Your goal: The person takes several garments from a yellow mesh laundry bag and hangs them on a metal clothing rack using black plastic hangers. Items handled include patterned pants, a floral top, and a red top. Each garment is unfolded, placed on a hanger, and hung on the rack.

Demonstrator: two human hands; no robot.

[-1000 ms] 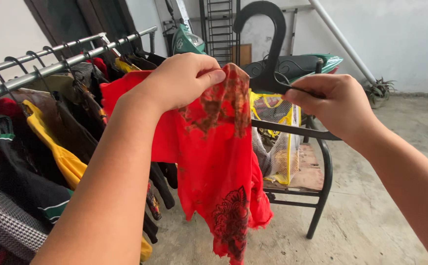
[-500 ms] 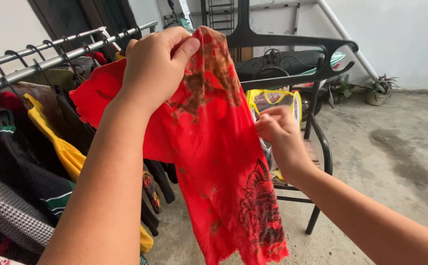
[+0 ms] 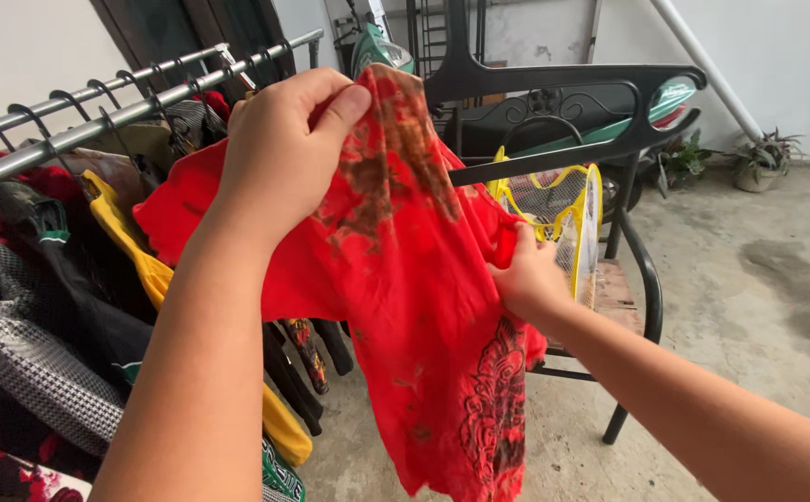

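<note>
Fingers of left hand [image 3: 279, 153] pinched on red shirt [image 3: 405, 307], right hand [image 3: 527, 279] gripping its edge

The shirt [image 3: 405, 279] is thin red cloth, matt, with brown stains and a dark print, and its lower edge looks frayed. The hanger [image 3: 563, 84] is black plastic, smooth with a slight shine. The rail [image 3: 117, 116] is grey metal, smooth and dull, and the hooks on it are dark. The chair [image 3: 642, 279] has a black metal frame and a seat of rough, worn wood. The basket [image 3: 563, 209] is fine mesh with a yellow border. The floor [image 3: 749, 307] is bare concrete, rough and stained.
</note>
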